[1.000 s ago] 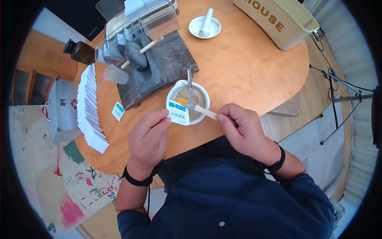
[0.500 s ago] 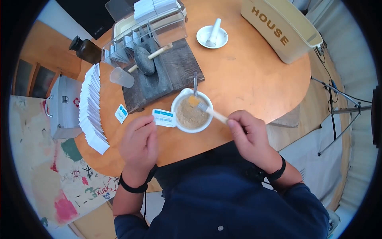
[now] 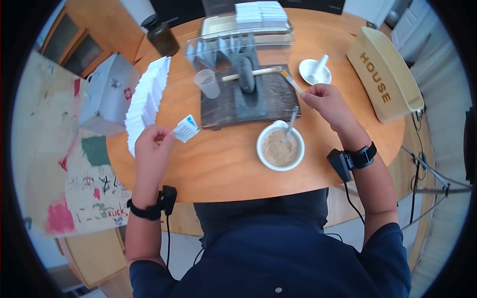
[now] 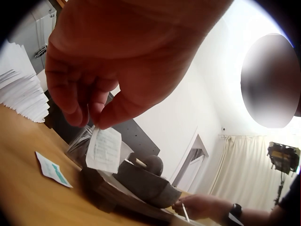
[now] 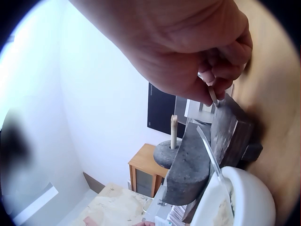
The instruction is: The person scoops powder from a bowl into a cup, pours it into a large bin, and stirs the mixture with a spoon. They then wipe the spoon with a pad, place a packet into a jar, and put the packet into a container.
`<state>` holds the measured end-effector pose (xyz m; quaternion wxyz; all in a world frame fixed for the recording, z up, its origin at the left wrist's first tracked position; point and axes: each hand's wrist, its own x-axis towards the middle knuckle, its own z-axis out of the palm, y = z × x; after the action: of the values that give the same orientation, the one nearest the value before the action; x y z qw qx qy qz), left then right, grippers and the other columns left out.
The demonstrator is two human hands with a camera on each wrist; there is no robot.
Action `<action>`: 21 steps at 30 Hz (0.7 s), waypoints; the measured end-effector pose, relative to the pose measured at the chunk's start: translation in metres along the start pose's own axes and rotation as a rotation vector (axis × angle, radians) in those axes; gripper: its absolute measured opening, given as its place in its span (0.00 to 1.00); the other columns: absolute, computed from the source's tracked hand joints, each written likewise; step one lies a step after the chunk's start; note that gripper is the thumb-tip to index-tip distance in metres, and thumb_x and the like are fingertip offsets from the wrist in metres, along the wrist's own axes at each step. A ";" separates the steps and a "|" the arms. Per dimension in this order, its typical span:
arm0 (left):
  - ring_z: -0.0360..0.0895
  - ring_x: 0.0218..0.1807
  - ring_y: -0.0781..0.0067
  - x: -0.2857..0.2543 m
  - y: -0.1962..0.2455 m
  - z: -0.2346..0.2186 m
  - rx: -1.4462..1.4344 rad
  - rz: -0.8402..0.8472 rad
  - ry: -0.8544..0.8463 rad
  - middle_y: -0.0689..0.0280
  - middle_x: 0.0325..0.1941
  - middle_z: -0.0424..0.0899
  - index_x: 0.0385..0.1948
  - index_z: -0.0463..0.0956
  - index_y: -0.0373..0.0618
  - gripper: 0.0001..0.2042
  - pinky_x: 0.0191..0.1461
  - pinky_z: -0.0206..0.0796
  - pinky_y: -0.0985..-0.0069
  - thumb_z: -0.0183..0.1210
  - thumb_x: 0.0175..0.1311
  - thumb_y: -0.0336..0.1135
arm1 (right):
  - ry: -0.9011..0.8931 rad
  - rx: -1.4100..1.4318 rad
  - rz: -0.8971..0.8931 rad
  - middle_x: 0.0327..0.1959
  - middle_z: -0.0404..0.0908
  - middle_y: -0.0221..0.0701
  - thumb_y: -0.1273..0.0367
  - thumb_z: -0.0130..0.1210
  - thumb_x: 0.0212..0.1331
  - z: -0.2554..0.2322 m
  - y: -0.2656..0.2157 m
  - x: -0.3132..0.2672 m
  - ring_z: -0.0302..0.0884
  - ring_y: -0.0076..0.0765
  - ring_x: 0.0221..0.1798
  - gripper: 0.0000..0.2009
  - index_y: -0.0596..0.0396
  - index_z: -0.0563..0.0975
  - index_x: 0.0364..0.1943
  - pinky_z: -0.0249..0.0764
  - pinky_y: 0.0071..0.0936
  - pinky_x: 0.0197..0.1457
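- Papers (image 3: 147, 94), white and folded, stand in an overlapping row along the left of the table (image 3: 223, 169), their near end close to the left hand (image 3: 153, 149).
- That hand pinches a small printed card (image 4: 104, 150) in its fingertips. Half a second ago the card was at the rim of the white bowl (image 3: 280, 168); now it is well left of it, near the left corner of the dark board (image 3: 216, 111).
- Below it, a second card (image 4: 54, 169) lies flat on the tabletop.
- On the board rests a stone roller (image 3: 245, 74) with a wooden rod (image 3: 266, 71).
- The bowl holds powder (image 3: 276, 149) and a leaning spoon (image 3: 292, 121). Bare wood runs from it leftward to the left hand and down to the near edge.
- The right hand (image 3: 328, 104) holds a brush (image 3: 294, 85) in a narrow pinch. Earlier its bristles were over the bowl; now they are beyond it, by the rod's end; contact I cannot tell.
- Just past that hand, the dish (image 3: 303, 69) with its pestle (image 3: 321, 67) limits room.
- Farther right, a tan bin (image 3: 370, 87) stands along the rounded edge, tabletop showing between it and the forearm.
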<state>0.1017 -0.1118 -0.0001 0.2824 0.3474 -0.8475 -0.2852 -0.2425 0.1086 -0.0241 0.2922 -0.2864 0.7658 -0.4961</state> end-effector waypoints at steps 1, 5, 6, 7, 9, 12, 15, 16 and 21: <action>0.77 0.31 0.76 0.003 -0.004 0.000 0.008 -0.098 -0.049 0.63 0.29 0.81 0.30 0.78 0.34 0.05 0.35 0.69 0.78 0.63 0.60 0.27 | -0.019 -0.041 -0.017 0.28 0.80 0.28 0.66 0.62 0.62 0.002 -0.001 0.005 0.73 0.22 0.32 0.11 0.63 0.83 0.33 0.69 0.24 0.36; 0.80 0.27 0.72 0.022 -0.029 0.006 0.042 -0.196 -0.182 0.61 0.24 0.83 0.30 0.81 0.34 0.08 0.33 0.70 0.74 0.65 0.58 0.32 | -0.080 -0.110 -0.040 0.27 0.81 0.26 0.64 0.62 0.63 0.012 -0.008 0.014 0.74 0.20 0.30 0.11 0.59 0.83 0.32 0.70 0.22 0.36; 0.81 0.27 0.70 0.028 -0.032 0.007 0.060 -0.180 -0.246 0.60 0.24 0.84 0.30 0.82 0.35 0.08 0.33 0.71 0.73 0.65 0.58 0.32 | -0.078 -0.119 -0.050 0.27 0.81 0.26 0.64 0.62 0.63 0.014 -0.010 0.013 0.74 0.20 0.30 0.11 0.59 0.83 0.32 0.70 0.22 0.36; 0.81 0.27 0.70 0.034 -0.032 0.009 0.049 -0.162 -0.232 0.60 0.24 0.84 0.30 0.82 0.35 0.08 0.33 0.71 0.73 0.65 0.58 0.32 | -0.049 -0.278 -0.028 0.25 0.81 0.28 0.64 0.62 0.64 0.016 -0.014 0.010 0.74 0.21 0.28 0.11 0.60 0.83 0.31 0.71 0.24 0.35; 0.85 0.33 0.63 0.062 -0.027 0.015 0.135 -0.153 -0.253 0.57 0.28 0.86 0.31 0.83 0.36 0.08 0.37 0.73 0.69 0.65 0.57 0.33 | 0.069 -0.435 -0.099 0.21 0.80 0.32 0.64 0.62 0.64 0.015 -0.022 0.006 0.74 0.24 0.25 0.12 0.60 0.82 0.29 0.72 0.27 0.33; 0.83 0.41 0.50 0.039 -0.036 0.021 0.267 -0.085 -0.170 0.52 0.40 0.84 0.41 0.81 0.37 0.14 0.46 0.74 0.61 0.67 0.55 0.33 | 0.119 -0.428 -0.198 0.20 0.78 0.35 0.65 0.61 0.64 0.007 -0.015 -0.004 0.75 0.27 0.24 0.12 0.61 0.82 0.29 0.72 0.30 0.30; 0.81 0.41 0.49 0.038 -0.027 0.025 0.241 -0.075 -0.221 0.51 0.39 0.82 0.42 0.80 0.36 0.15 0.46 0.73 0.60 0.67 0.55 0.33 | 0.217 -0.321 -0.349 0.22 0.80 0.43 0.65 0.61 0.63 0.003 -0.013 -0.016 0.80 0.44 0.24 0.11 0.60 0.83 0.30 0.74 0.37 0.31; 0.80 0.41 0.49 0.039 -0.026 0.025 0.283 -0.055 -0.270 0.51 0.38 0.81 0.42 0.79 0.35 0.15 0.47 0.72 0.59 0.67 0.56 0.33 | 0.226 -0.325 -0.351 0.22 0.80 0.43 0.65 0.61 0.63 -0.001 -0.017 -0.017 0.80 0.44 0.24 0.11 0.60 0.83 0.30 0.74 0.37 0.31; 0.81 0.43 0.57 0.038 -0.030 0.028 0.334 0.143 -0.173 0.54 0.40 0.81 0.44 0.79 0.37 0.15 0.47 0.73 0.68 0.67 0.56 0.31 | 0.327 -0.368 -0.481 0.23 0.81 0.43 0.66 0.62 0.62 -0.011 -0.016 -0.017 0.81 0.45 0.25 0.10 0.60 0.83 0.31 0.74 0.38 0.31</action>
<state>0.0730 -0.1495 -0.0285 0.1664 0.3027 -0.9266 -0.1487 -0.2370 0.1216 -0.0027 -0.0166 -0.4234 0.7897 -0.4437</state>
